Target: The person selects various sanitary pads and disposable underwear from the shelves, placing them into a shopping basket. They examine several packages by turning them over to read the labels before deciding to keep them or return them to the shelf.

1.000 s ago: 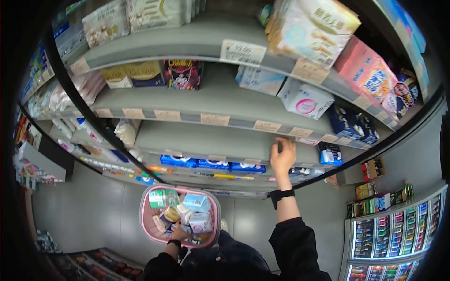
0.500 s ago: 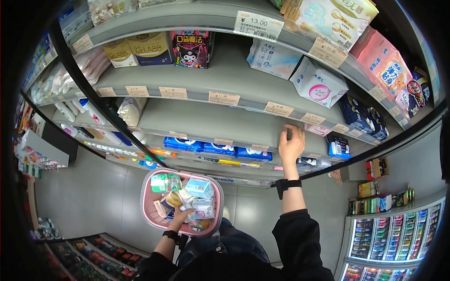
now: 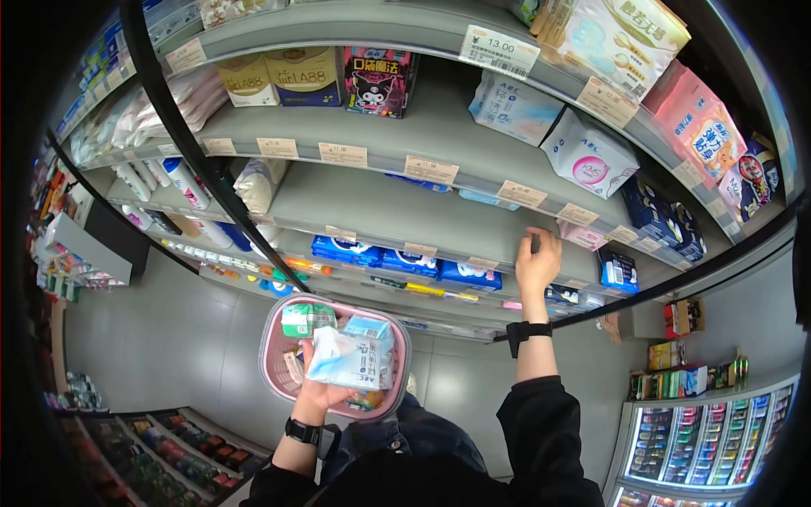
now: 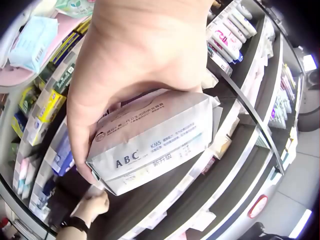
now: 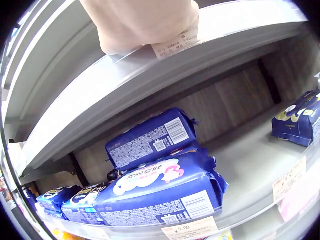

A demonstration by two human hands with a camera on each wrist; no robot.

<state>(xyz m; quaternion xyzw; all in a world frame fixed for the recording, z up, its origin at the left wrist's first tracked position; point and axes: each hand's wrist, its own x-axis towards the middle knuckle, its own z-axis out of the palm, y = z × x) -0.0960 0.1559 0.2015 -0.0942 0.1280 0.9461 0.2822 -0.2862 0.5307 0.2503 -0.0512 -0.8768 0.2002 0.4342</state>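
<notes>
Shop aisle, grey steel shelves (image 3: 380,211) stacked with wrapped hygiene packs, price tags along every front edge.

Left hand (image 3: 317,393): I see it clasped round a pale white-and-blue pack (image 3: 351,359), thumb on one broad face and fingers wrapped under the other. The pack is held clear in the air, just above the pink basket (image 3: 269,359), which is full of other goods. The left wrist view shows the same pack (image 4: 155,140) end-on, "ABC" printed on the side gusset, with the hand (image 4: 140,50) covering its top.

Right hand (image 3: 536,266): raised, fingers hooked over the shelf lip (image 3: 481,262), resting on a price tag (image 5: 175,42). Blue packs (image 5: 160,192) lie on the shelf below, well apart from it.

Handling, my judgement:
- Light and soft; the contents will give under pressure rather than break.
- Glossy film wrap, likely slippery, so a fingertip pinch could slide.
- Best hold is across the two broad faces near mid-length, as now; the gusset ends are loose film and poor purchase.
- Squeeze gently, since the pack dents easily.
</notes>
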